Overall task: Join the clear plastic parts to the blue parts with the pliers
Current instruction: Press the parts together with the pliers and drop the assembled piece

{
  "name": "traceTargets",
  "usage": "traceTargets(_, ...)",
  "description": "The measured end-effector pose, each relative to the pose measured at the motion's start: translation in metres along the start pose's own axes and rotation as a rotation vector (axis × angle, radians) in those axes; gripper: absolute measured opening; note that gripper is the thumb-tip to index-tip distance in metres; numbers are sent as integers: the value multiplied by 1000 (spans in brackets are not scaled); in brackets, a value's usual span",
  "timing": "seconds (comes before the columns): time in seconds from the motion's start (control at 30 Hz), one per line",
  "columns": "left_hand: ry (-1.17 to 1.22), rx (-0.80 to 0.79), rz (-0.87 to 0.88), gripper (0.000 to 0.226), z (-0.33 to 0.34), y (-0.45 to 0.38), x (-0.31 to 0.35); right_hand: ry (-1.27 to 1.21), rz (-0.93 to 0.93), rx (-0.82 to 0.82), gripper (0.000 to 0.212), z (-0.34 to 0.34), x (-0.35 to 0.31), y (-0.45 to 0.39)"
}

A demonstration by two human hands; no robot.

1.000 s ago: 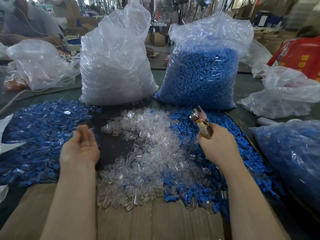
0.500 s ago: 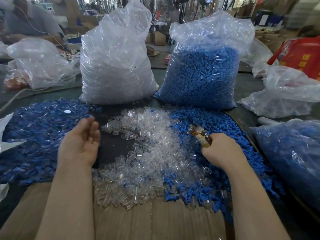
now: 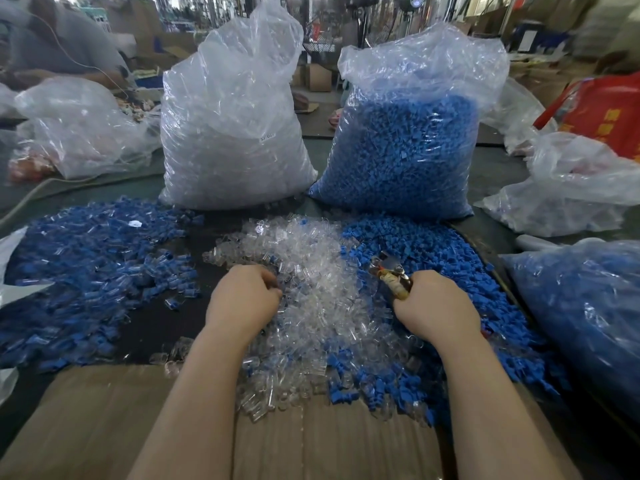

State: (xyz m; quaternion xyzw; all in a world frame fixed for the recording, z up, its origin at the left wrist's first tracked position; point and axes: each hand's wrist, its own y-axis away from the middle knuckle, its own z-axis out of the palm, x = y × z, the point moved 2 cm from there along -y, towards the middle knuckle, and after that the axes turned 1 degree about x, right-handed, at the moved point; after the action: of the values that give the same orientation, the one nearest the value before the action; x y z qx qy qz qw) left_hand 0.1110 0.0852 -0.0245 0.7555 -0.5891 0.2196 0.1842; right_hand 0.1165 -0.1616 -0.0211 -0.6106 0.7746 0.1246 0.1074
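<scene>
Fingers [image 3: 268, 284] of left hand [image 3: 242, 299] curl down into the clear parts [image 3: 311, 289], mid-surface (can't tell if they hold one). Right hand [image 3: 434, 306] grips pliers [image 3: 389, 275], nose pointing up-left, jaws just over edge of blue parts [image 3: 433, 244]. Behind: bag of clear pieces [image 3: 232, 133] & bag of blue pieces [image 3: 401, 150]. Cardboard [image 3: 104, 427] near front.

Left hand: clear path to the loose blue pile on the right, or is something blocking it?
Probably not directly. The left hand sits at the clear parts pile, and the right hand holding the pliers lies between it and the blue pile. It would have to reach past them.
</scene>
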Motion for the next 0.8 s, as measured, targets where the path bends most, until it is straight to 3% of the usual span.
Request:
traceTargets(0.17, 25, -13, -6, 20, 1, -1, -2, -16, 15, 10, 26, 2, -1, 0)
traceTargets(0.37, 89, 68, 8, 6, -2, -1, -3, -22, 59, 37, 27, 3, 1, -2)
traceTargets(0.47, 138, 113, 38, 11, -4, -1, -1, -11, 56, 48, 29, 4, 1, -2)
traceTargets(0.63, 418, 85, 19, 13, -3, 0, 5, -4, 9, 83, 29, 6, 1, -1)
traceTargets(0.8, 758, -63, -56, 7, -2, 4, 11, -14, 14, 134, 29, 6, 2, -1)
